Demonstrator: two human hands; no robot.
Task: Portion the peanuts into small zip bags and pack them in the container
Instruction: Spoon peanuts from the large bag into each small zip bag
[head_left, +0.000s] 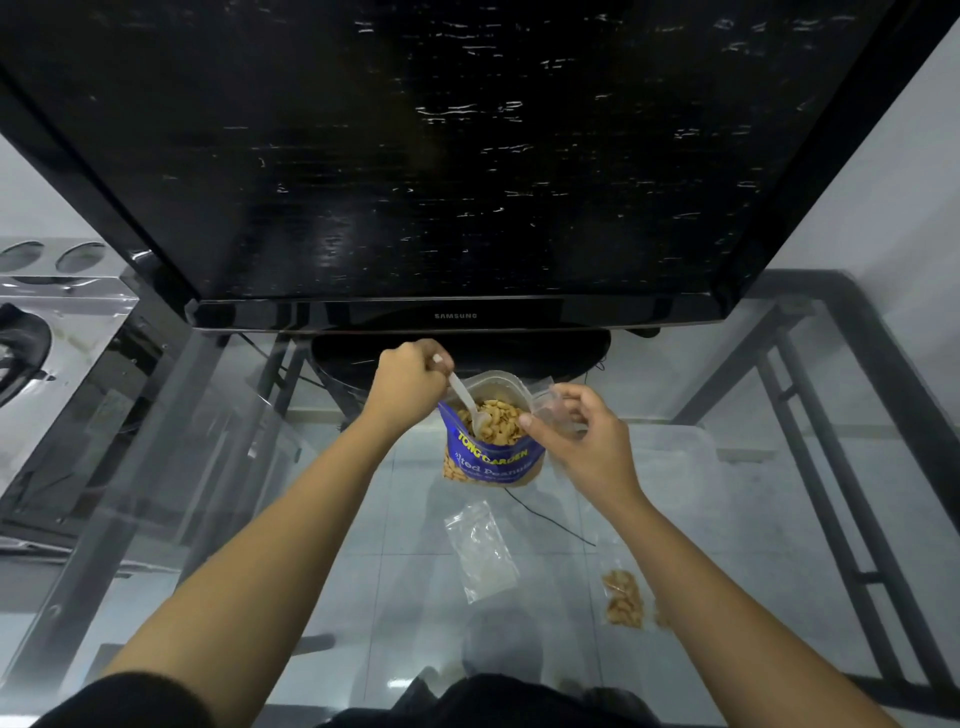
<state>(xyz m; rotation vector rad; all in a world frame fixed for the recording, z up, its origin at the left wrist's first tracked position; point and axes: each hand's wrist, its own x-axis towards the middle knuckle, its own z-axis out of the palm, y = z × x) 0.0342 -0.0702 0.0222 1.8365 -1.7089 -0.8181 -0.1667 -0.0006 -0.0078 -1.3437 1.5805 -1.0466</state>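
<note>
Nearest, on the glass bench (753, 519), a small filled zip bag (623, 598) of peanuts lies at the right; an empty zip bag (483, 551) lies flat near the middle, well apart from it. Beyond these stands the opened blue Tong Garden salted peanuts packet (493, 452), upright, its mouth wide and nuts showing inside. The left hand (413, 384) is clenched round the handle of a white plastic spoon (464, 401), whose bowl dips into the nuts; the right hand (576, 441) pinches a clear zip bag (553, 410) just beside the packet's right rim, thumb at the packet's edge. A translucent plastic container (675, 449) sits behind the right hand; farthest, a black Samsung television (457, 156) stands on its base.
</note>
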